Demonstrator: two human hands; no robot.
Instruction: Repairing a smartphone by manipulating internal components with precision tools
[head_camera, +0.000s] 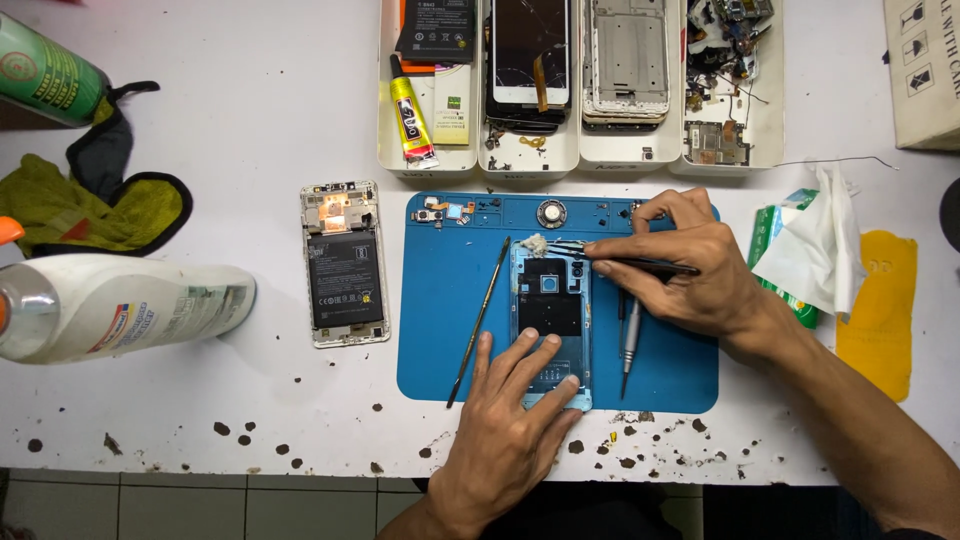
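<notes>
Both forearms bare, no sleeves or rings.

A white, stained worktop (250, 130) carries a blue mat (440, 330) near its front edge, an opened phone (345, 263) beside it, white trays (580, 160) at the back, and a bottle (120, 305) left.

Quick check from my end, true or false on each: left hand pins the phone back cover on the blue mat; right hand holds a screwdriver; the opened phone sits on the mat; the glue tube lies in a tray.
1. The left hand presses the phone back cover onto the blue mat. True.
2. The right hand holds a screwdriver. False: it holds tweezers; the screwdriver lies on the mat.
3. The opened phone sits on the mat. False: it lies on the white table, left of it.
4. The glue tube lies in a tray. True.
</notes>
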